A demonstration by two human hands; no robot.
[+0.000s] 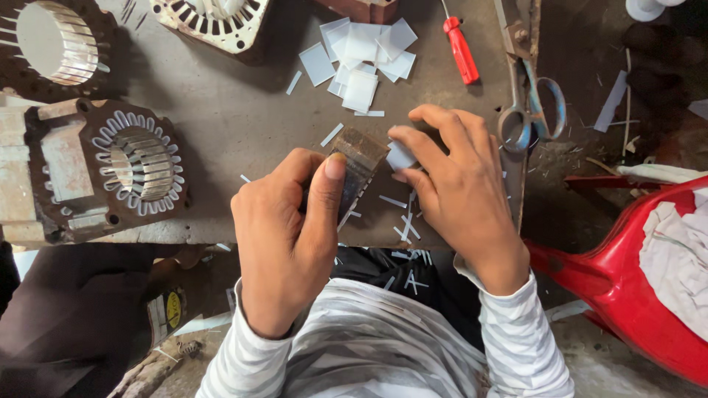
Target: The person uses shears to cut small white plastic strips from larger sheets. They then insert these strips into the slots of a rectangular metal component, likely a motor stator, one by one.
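Head view of a work table [243, 125]. The left hand [291, 236] is clenched around a dark, worn metal block [359, 166], thumb pressed along its near side, holding it tilted on the table at the centre of the view. The right hand [453, 188] pinches a small pale square of sheet [400, 155] between thumb and fingertips, touching the upper right corner of the block. Thin pale strips [402, 221] lie scattered on the table just below both hands. A pile of pale cut squares [365, 59] lies farther back, well apart from the hands. Right of the pile lies a red-handled screwdriver [460, 50]; scissors [531, 110] rest at the table's right edge. A motor core with slotted ring [140, 163] stands at left. A red plastic chair [627, 287] holding white cloth is at lower right.
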